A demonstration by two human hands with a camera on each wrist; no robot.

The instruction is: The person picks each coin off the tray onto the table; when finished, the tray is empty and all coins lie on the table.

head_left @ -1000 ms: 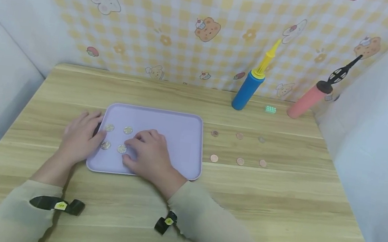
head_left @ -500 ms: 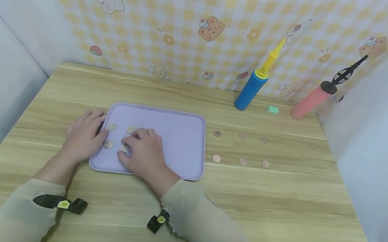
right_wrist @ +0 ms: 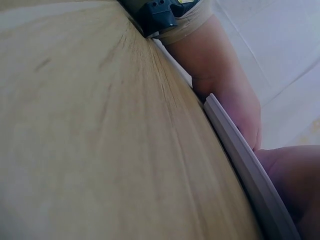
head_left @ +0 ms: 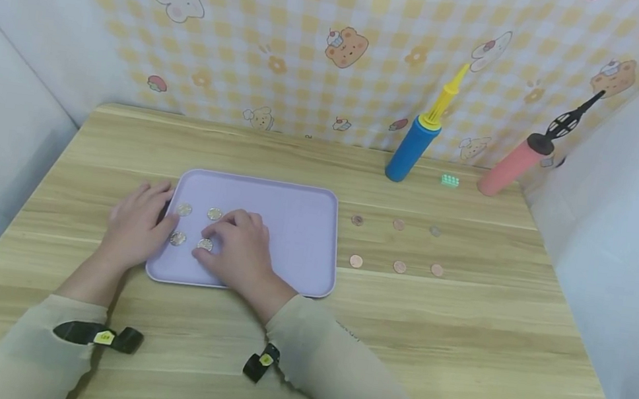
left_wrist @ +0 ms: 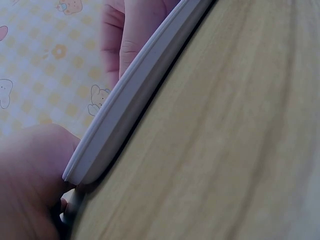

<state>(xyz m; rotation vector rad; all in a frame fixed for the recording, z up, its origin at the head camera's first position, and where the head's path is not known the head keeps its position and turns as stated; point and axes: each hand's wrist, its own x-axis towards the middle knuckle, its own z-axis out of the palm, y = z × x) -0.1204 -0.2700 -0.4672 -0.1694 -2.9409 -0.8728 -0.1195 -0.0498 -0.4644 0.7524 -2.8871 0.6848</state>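
Coin, silvery and round, lies between the thumb and forefinger of the right hand, which are curled about it: thumb at its near edge, forefinger at its far edge. How hard these fingers press cannot be told, and both wrist views hide the coin. The right hand is palm down, pointing left and forward, its forearm coming in from the lower right over the near rim of a lilac tray. The coin lies flat, one face up, on the tray's left half; the tray's long axis runs left to right.

Just beyond the right fingers is a second silvery coin. To their left are two more, a nearer one and a farther one, beside the thumb of the left hand. That hand lies relaxed along the tray's left edge, thumb over the rim, the other fingers outside it.

Well to the right of the right fingers, past the tray, two rows of three small coins lie on the wooden table. Farther out, toward the back, are a blue pump, a green block and a pink pump.
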